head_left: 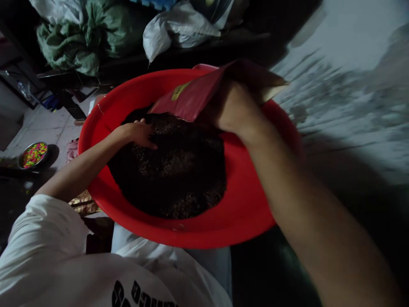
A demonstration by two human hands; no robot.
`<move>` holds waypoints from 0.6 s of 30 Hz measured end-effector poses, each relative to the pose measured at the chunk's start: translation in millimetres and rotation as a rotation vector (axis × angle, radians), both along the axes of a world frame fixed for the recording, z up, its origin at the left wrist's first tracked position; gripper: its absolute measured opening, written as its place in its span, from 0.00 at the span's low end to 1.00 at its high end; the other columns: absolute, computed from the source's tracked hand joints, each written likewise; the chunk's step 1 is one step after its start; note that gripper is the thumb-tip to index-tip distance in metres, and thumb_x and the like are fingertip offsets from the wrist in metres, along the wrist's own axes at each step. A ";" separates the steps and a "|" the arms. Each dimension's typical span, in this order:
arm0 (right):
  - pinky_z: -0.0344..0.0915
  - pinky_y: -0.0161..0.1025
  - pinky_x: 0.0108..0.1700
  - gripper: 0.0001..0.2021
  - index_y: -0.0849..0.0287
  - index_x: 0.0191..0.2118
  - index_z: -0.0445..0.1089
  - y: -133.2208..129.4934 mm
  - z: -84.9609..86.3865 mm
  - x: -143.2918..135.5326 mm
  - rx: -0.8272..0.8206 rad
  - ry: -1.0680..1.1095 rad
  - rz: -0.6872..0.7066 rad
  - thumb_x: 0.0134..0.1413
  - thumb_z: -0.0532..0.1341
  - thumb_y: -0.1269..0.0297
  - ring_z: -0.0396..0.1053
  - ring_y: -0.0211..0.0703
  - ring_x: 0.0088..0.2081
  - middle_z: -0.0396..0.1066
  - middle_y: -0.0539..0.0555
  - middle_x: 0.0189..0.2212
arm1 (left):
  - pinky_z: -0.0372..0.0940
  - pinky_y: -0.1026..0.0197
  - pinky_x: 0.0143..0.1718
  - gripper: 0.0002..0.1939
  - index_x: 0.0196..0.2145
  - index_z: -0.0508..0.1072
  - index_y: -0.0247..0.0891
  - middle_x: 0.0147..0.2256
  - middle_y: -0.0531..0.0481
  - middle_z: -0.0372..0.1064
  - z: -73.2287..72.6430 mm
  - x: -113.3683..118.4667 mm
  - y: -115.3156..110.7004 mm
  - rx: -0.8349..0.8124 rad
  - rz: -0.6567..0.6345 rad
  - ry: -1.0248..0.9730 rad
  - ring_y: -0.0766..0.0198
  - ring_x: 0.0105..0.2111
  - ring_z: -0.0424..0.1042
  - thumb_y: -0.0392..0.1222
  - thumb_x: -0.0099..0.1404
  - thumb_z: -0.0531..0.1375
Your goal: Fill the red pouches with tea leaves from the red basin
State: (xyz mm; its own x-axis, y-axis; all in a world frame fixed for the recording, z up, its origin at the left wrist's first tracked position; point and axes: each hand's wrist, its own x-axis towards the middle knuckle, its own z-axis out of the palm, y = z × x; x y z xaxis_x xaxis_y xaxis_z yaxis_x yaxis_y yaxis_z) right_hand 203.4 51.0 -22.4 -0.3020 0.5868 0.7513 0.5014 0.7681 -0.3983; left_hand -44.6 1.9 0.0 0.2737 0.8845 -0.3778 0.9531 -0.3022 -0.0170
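Right hand (234, 108) grips a red packet (191, 98) at the basin's (249, 200) twelve o'clock rim. Left hand (139, 133) lies open on the dark loose leaves (179, 175) at ten o'clock.

One red basin (246, 204), one heap of dark loose stuff (172, 170) in it, one red packet (191, 98), two hands (140, 133) (230, 111), one small bowl of coloured bits (33, 154) at left, two sacks (76, 38) (179, 30) up top.

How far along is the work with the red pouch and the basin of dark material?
Done: dark loose material fills the round red plastic basin. In hand: the right hand holds a red paper pouch tilted over it; the left hand rests on the heap. Whether the pouch has emptied cannot be told.
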 end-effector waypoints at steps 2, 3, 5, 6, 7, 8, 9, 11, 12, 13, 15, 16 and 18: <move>0.72 0.41 0.43 0.24 0.61 0.36 0.77 -5.0 3.8 -4.0 -0.018 -0.060 -0.023 0.56 0.63 0.41 0.79 0.49 0.43 0.80 0.63 0.43 | 0.65 0.44 0.59 0.48 0.69 0.63 0.38 0.66 0.29 0.59 -10.8 -3.5 5.3 0.023 0.079 0.095 0.31 0.63 0.64 0.59 0.57 0.70; 0.73 0.42 0.44 0.23 0.61 0.38 0.77 -10.4 6.9 -6.8 -0.037 -0.083 -0.034 0.55 0.65 0.42 0.79 0.51 0.43 0.80 0.65 0.43 | 0.65 0.44 0.59 0.51 0.71 0.58 0.38 0.68 0.28 0.55 -12.6 -2.9 5.1 0.034 0.100 0.100 0.30 0.64 0.62 0.59 0.57 0.70; 0.74 0.48 0.47 0.21 0.62 0.44 0.76 -24.5 14.9 -13.2 -0.065 -0.100 -0.054 0.57 0.66 0.46 0.79 0.54 0.43 0.79 0.65 0.42 | 0.66 0.45 0.59 0.51 0.72 0.55 0.37 0.67 0.27 0.54 -8.8 0.5 1.0 0.101 0.122 0.051 0.32 0.64 0.62 0.59 0.59 0.69; 0.74 0.51 0.50 0.19 0.61 0.46 0.74 -32.1 19.3 -16.7 -0.067 -0.097 -0.060 0.59 0.66 0.49 0.78 0.56 0.45 0.79 0.64 0.43 | 0.66 0.45 0.59 0.49 0.71 0.56 0.36 0.66 0.28 0.56 -4.2 2.5 -1.9 0.169 0.139 0.005 0.34 0.63 0.63 0.59 0.61 0.68; 0.73 0.54 0.53 0.17 0.60 0.48 0.73 -39.4 23.5 -20.4 -0.058 -0.090 -0.062 0.62 0.64 0.52 0.77 0.56 0.47 0.78 0.64 0.44 | 0.67 0.45 0.58 0.45 0.70 0.57 0.36 0.65 0.28 0.58 1.4 4.1 -4.7 0.252 0.166 -0.042 0.36 0.62 0.65 0.58 0.63 0.66; 0.71 0.57 0.56 0.15 0.59 0.50 0.72 -46.0 27.4 -24.1 -0.039 -0.082 -0.057 0.64 0.62 0.55 0.75 0.57 0.50 0.77 0.63 0.46 | 0.67 0.46 0.57 0.41 0.69 0.58 0.36 0.63 0.29 0.61 7.2 5.0 -7.0 0.334 0.193 -0.086 0.38 0.60 0.67 0.58 0.65 0.64; 0.69 0.59 0.59 0.15 0.58 0.52 0.70 -51.7 30.8 -27.7 -0.014 -0.076 -0.044 0.66 0.60 0.57 0.73 0.57 0.53 0.75 0.62 0.48 | 0.68 0.46 0.56 0.36 0.67 0.61 0.37 0.61 0.31 0.64 12.6 5.2 -8.4 0.399 0.210 -0.124 0.40 0.58 0.70 0.56 0.68 0.62; 0.66 0.60 0.63 0.16 0.58 0.55 0.68 -60.7 35.9 -34.1 0.029 -0.077 -0.007 0.67 0.58 0.58 0.70 0.58 0.57 0.73 0.62 0.51 | 0.69 0.48 0.53 0.27 0.64 0.66 0.40 0.57 0.35 0.70 19.8 3.4 -8.4 0.455 0.197 -0.172 0.44 0.54 0.73 0.52 0.71 0.58; 0.65 0.60 0.63 0.16 0.58 0.57 0.68 -64.6 37.8 -36.6 0.046 -0.082 0.011 0.68 0.57 0.58 0.69 0.57 0.57 0.72 0.62 0.52 | 0.69 0.49 0.52 0.24 0.62 0.68 0.41 0.54 0.37 0.72 20.9 1.8 -6.9 0.451 0.175 -0.180 0.45 0.52 0.74 0.50 0.71 0.58; 0.65 0.59 0.63 0.17 0.57 0.57 0.68 -68.7 39.6 -38.7 0.062 -0.088 0.025 0.68 0.56 0.58 0.69 0.57 0.58 0.72 0.62 0.53 | 0.69 0.49 0.51 0.22 0.60 0.70 0.43 0.52 0.39 0.74 20.3 0.1 -4.6 0.442 0.155 -0.181 0.46 0.51 0.75 0.49 0.71 0.58; 0.66 0.59 0.63 0.16 0.56 0.57 0.69 -78.4 43.4 -41.7 0.092 -0.096 0.050 0.70 0.53 0.58 0.69 0.56 0.58 0.72 0.61 0.53 | 0.70 0.49 0.50 0.21 0.59 0.72 0.45 0.49 0.41 0.76 15.5 -3.0 0.8 0.431 0.149 -0.163 0.46 0.49 0.76 0.47 0.71 0.58; 0.66 0.59 0.62 0.16 0.55 0.57 0.69 -84.5 45.5 -43.2 0.113 -0.100 0.071 0.71 0.52 0.59 0.69 0.55 0.58 0.72 0.61 0.53 | 0.69 0.49 0.50 0.21 0.60 0.72 0.46 0.49 0.41 0.76 12.2 -4.0 3.2 0.434 0.157 -0.152 0.45 0.49 0.76 0.47 0.71 0.58; 0.67 0.57 0.61 0.16 0.54 0.55 0.71 -98.9 49.5 -47.6 0.166 -0.135 0.155 0.72 0.50 0.61 0.70 0.53 0.56 0.73 0.59 0.51 | 0.69 0.48 0.51 0.21 0.60 0.72 0.46 0.50 0.42 0.77 6.7 -4.4 5.9 0.433 0.173 -0.137 0.45 0.51 0.76 0.48 0.72 0.57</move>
